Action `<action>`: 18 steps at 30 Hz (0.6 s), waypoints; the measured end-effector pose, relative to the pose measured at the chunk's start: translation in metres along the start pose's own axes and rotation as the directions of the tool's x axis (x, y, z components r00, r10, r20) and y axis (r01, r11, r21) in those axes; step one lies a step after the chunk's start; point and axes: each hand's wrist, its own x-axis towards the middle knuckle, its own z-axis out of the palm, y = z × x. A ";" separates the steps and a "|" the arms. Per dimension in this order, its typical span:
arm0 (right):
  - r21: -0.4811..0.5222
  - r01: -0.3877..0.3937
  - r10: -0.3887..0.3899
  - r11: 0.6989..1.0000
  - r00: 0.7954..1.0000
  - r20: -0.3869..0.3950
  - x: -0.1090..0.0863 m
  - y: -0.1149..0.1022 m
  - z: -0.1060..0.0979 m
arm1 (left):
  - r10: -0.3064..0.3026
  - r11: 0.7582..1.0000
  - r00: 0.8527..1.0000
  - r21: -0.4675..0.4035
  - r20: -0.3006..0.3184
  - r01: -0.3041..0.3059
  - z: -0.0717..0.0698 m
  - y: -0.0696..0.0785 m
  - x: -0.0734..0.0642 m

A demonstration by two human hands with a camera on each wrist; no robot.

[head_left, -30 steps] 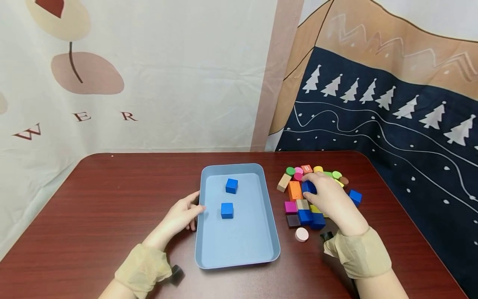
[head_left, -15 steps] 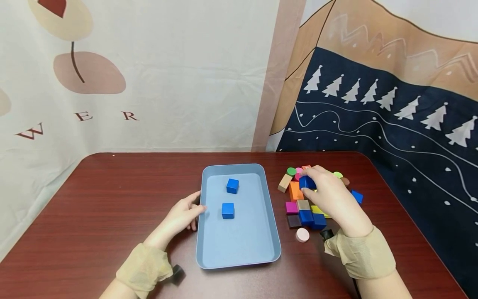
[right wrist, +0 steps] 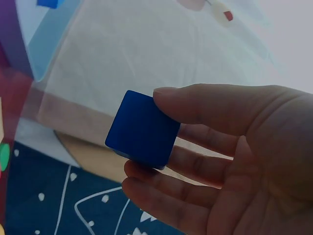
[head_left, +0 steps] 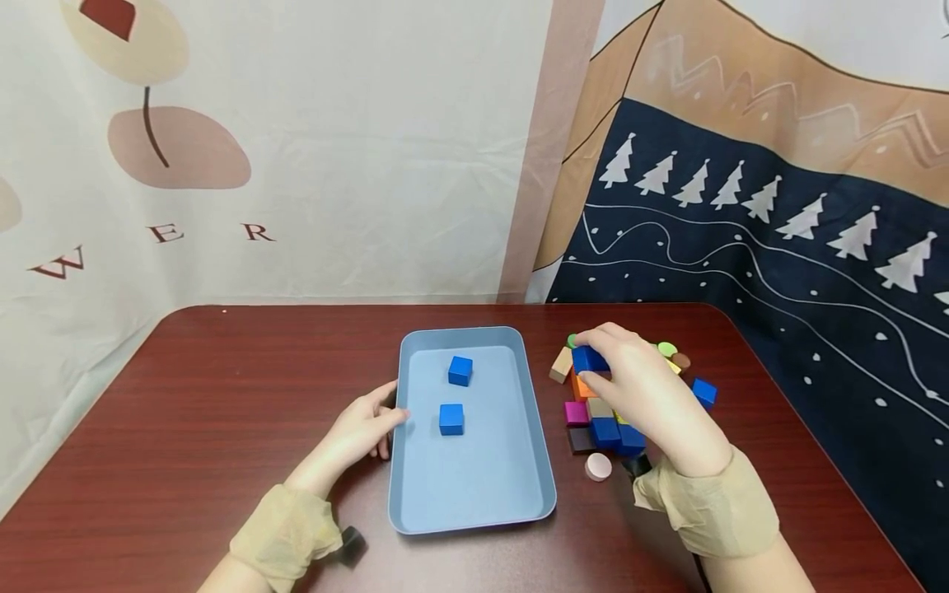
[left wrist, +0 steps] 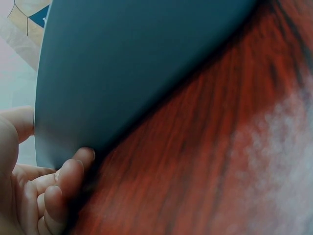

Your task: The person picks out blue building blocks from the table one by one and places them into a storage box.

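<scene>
Between the thumb and fingers of my right hand [head_left: 648, 387] is a blue cube [head_left: 587, 360], held above the pile of blocks. The right wrist view shows this blue cube [right wrist: 144, 128] pinched by the thumb on one side and the fingertips on the other. My left hand [head_left: 363, 422] grips the left wall of a light blue tray [head_left: 474, 486], thumb over the rim and fingers against the outside. In the left wrist view those fingers [left wrist: 71, 176] touch the tray's outer wall [left wrist: 127, 58] low down. Inside the tray lie two blue cubes [head_left: 460, 371], apart from each other.
Right of the tray, mixed blocks crowd together: an orange block [head_left: 582, 389], a magenta block [head_left: 575, 413], a dark block [head_left: 582, 441], a pale pink disc [head_left: 598, 467] and several others. One blue block [head_left: 704, 393] lies at the pile's right. A printed cloth [head_left: 371, 165] hangs behind the table.
My right hand has lifted the blue cube out of the pile and moved it left toward the tray. The left hand and the tray stay in place.
</scene>
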 end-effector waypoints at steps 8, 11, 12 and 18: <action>-0.003 0.076 -0.076 0.997 0.997 0.005 0.007 -0.017 0.004 | 0.000 1.000 1.000 -0.002 -0.002 -0.001 0.000 0.000 0.000; 0.004 0.096 -0.096 0.995 0.995 0.011 0.011 -0.022 0.009 | 0.003 1.000 1.000 -0.004 -0.003 -0.003 0.000 0.000 0.000; 0.010 0.099 -0.099 0.995 0.995 0.014 0.012 -0.024 0.010 | 0.003 1.000 1.000 -0.004 -0.002 -0.003 0.000 0.000 0.001; 0.058 0.089 -0.091 0.994 0.995 0.040 0.020 -0.032 0.017 | 0.009 1.000 1.000 -0.005 0.003 -0.009 -0.001 -0.001 0.001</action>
